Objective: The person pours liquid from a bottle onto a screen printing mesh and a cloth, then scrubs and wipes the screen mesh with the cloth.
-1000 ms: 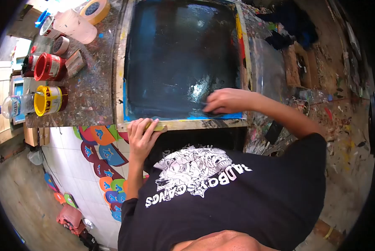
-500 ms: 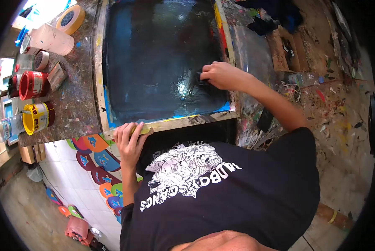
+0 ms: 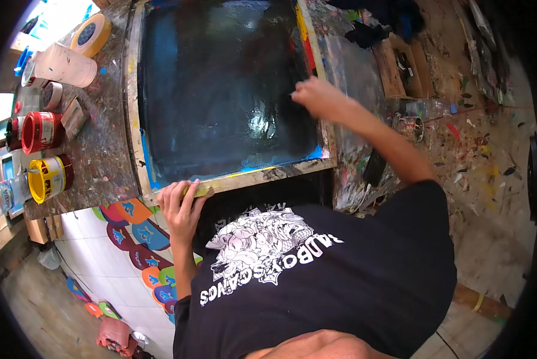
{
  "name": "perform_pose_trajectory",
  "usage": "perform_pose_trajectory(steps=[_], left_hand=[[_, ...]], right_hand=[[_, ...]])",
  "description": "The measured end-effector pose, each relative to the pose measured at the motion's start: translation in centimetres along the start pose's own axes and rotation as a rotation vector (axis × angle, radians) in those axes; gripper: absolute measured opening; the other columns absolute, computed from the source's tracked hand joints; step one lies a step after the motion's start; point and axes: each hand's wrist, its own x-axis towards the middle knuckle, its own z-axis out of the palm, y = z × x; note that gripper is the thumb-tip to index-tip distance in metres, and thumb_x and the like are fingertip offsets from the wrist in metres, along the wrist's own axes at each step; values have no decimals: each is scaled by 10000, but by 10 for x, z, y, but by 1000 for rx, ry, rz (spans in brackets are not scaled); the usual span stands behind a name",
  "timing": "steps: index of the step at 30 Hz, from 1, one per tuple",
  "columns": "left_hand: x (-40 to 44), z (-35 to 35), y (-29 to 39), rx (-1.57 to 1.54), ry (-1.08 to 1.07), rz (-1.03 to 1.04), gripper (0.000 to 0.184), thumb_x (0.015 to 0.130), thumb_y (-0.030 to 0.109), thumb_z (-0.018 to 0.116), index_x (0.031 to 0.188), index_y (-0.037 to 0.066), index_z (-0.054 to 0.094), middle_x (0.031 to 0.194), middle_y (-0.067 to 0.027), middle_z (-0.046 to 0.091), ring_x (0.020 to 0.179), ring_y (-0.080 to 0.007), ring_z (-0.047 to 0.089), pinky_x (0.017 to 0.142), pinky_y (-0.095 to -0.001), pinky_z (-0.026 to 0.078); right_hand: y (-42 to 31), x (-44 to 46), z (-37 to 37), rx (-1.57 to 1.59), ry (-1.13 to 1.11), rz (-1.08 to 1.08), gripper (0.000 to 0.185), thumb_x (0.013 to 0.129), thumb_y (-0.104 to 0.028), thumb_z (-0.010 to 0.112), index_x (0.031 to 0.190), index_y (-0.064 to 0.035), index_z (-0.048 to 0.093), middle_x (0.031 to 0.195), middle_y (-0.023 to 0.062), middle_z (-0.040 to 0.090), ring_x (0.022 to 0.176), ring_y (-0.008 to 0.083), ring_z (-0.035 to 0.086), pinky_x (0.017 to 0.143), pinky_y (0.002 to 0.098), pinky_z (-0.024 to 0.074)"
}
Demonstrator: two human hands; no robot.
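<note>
Closed right hand (image 3: 317, 99), contents unclear, has moved up the frame (image 3: 250, 178)'s right side, apparently extending the rubbing; left hand (image 3: 180, 200) grips its near edge.

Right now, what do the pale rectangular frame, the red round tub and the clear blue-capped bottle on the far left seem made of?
Pale rectangular frame: probably wood, dull and worn, given its stained, plank-like rails. Red round tub: perhaps glossy plastic, judging by its smooth bright rim; painted metal is possible. Clear blue-capped bottle: likely smooth plastic, given its see-through wall.
</note>
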Motion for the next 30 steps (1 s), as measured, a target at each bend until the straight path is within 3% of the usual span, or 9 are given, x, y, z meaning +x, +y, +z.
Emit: perform_pose_trajectory(steps=[3,5,7,13,15,18,23,26,30], left_hand=[[-1,-1,2,-10,-9,-7,458,698,102,875,1135,50,748,1109,-77,676,1059,-283,621,965,-453,412],[0,-1,0,-1,-20,5,455,700,109,875,1132,51,748,1108,-78,676,1053,-282,620,962,-450,408],[-1,-1,-1,1,-16,10,459,696,116,879,1132,55,749,1104,-79,676,1049,-283,620,960,-451,407],[-1,-3,1,13,-21,-1,479,716,160,875,1171,85,744,1142,-63,670,1078,-278,620,988,-462,421],[4,-5,7,22,1,-6,488,663,142,904,1119,62,750,1090,-69,676,1050,-282,620,959,-449,421],[2,-3,4,-1,3,-14,480,670,134,896,1124,70,751,1091,-67,675,1050,-284,621,975,-456,421],[0,-3,2,-1,-17,-19,487,675,132,885,1137,67,748,1102,-67,673,1060,-284,619,977,-457,421],[-2,0,-2,-18,-19,-9,484,677,131,884,1137,65,748,1111,-68,671,1065,-286,619,980,-459,419],[1,-3,2,-5,-1,9,475,685,133,884,1135,64,749,1122,-71,669,1065,-288,619,982,-462,417]], right_hand=[[-67,-35,9,-76,-280,-81,83,780,-53,683,859,-63,706,893,111,698,923,301,707,859,411,538],[-72,-46,5,43,-241,-175,70,753,-76,705,818,-90,729,868,92,703,903,285,708,882,394,527],[-43,-28,-2,-118,-114,-88,59,777,-104,696,761,-92,752,839,107,740,878,271,737,831,409,530],[87,102,-7,-320,289,293,47,835,-75,677,862,-84,714,893,120,720,884,290,724,783,416,548],[109,134,2,-272,602,323,53,866,-97,649,879,-93,700,897,118,719,860,268,728,724,411,557],[61,121,15,-281,470,356,134,916,-35,556,992,-64,663,849,120,669,806,317,694,720,429,553],[-98,-2,28,22,274,5,125,834,-82,601,950,-59,639,858,115,630,862,308,668,748,432,566],[-71,-4,22,103,74,195,94,826,-69,610,915,-49,635,861,126,627,880,314,664,776,435,572],[65,87,24,-247,448,340,64,884,-65,601,873,-79,663,902,115,680,864,282,718,731,403,601]])
